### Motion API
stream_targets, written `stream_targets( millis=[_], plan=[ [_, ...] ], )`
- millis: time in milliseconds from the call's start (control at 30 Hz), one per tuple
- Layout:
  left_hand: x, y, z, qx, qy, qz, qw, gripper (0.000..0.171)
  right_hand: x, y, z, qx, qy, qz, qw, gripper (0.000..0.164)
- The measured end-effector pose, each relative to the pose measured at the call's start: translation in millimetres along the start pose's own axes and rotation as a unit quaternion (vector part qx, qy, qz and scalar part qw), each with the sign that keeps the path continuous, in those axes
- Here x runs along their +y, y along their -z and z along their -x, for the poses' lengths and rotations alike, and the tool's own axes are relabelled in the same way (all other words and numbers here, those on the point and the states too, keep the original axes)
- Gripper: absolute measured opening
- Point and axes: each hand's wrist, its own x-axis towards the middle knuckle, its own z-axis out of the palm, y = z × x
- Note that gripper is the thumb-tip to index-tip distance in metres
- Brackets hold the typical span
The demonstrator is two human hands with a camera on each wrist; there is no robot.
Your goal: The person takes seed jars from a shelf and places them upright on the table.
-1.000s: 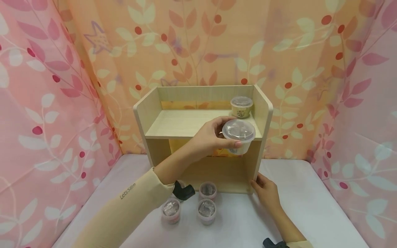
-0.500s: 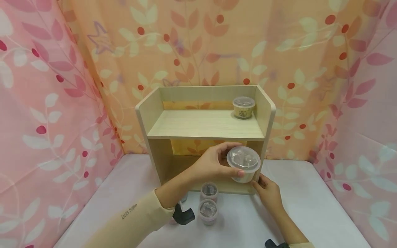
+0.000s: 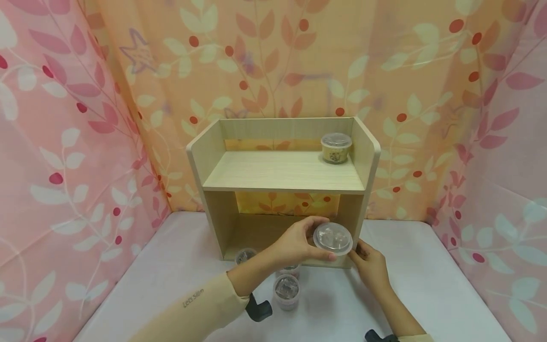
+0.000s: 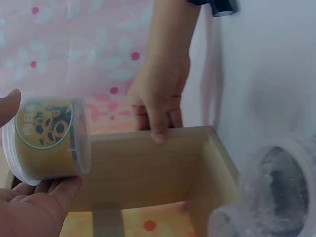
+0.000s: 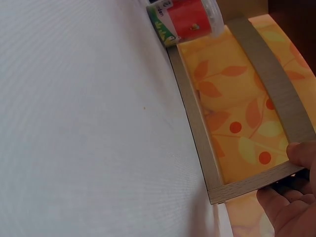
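Observation:
My left hand (image 3: 295,244) grips a lidded plastic tub (image 3: 333,239) in the head view, in front of the lower right part of the wooden shelf unit (image 3: 284,189). In the left wrist view that tub (image 4: 47,138) has a yellow label with a cartoon print, and my thumb and fingers are on opposite sides of it. My right hand (image 3: 370,268) holds the front edge of the unit's right side panel, low down. The right wrist view shows the thumb of my right hand (image 5: 291,197) on one face of the panel and fingers on the other.
Another yellow-labelled tub (image 3: 336,148) stands at the right end of the upper shelf. On the white table (image 3: 427,294), several tubs are near the unit's front, including a clear-lidded one (image 3: 287,290) and one partly behind my left arm (image 3: 245,255). Patterned curtains (image 3: 273,61) surround the table.
My left hand has brought the tub down from about upper-shelf height to the front of the lower compartment. My right hand keeps its hold on the side panel.

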Motion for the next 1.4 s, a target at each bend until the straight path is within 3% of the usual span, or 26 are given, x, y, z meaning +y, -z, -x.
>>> stream_targets(
  millis=[300, 667, 933, 1400],
  plan=[
    [-42.2, -16.3, -13.9, 0.019, 0.036, 0.009, 0.9991, 0.088, 1, 0, -1, -0.001, -0.002, -0.015, 1.000, 0.053],
    [-74.2, -38.8, -20.6, 0.038, 0.069, -0.028, 0.9965, 0.082, 1, -1, -1, 0.000, -0.030, -0.027, 0.999, 0.052],
    [-88.8, -48.0, -25.2, 0.071, 0.096, -0.068, 0.9905, 0.077, 1, -2, -3, 0.011, -0.025, -0.028, 0.999, 0.050],
    [-99.8, -57.9, -36.3, 0.075, 0.120, -0.124, 0.9822, 0.076, -1, -2, -2, 0.011, -0.016, -0.022, 1.000, 0.051]
  ],
)
